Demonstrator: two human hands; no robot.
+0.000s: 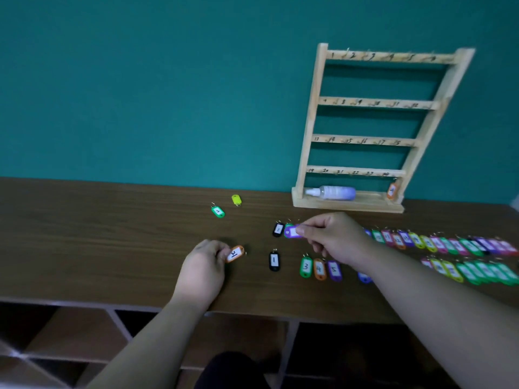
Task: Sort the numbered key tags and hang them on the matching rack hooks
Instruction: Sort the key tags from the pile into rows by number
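Left hand: the left hand (205,265) rests on the bench (112,242), its fingers (222,252) pinching the orange tag (235,253) by one end.
Right hand: the right hand (334,240) has thumb and forefinger closed on the purple tag (292,231), low over the bench and just beside a black tag (278,229).
Sorted row: tag 1 (274,261), tag 3 (306,266), tag 4 (319,268) and tag 5 (334,270) lie side by side near the front edge, with a gap after 1; a blue tag (364,277) shows partly under the right forearm.
Loose tags: the green tag (218,211) and a yellow tag (236,199) lie apart on the left; two long rows (449,244) run off to the right.
Rack: the wooden rack (309,130) stands at the back against the wall, one hung tag (392,190) at its lowest right hook, a spray bottle (334,192) lying on its base.
Handling: the tags look like light, stiff plastic with small wire rings. They probably skid easily on the smooth bench. I would pinch the body by its edges, then present the ring to the hook.
Writing: handwritten 1, 3, 4 and 5 read plainly. The green tag seems to say 2 and the orange tag perhaps 21. The purple tag's label is blurred. The rack rails carry numbers, 1 to 3 legible on top and 19 to 23 at the bottom.
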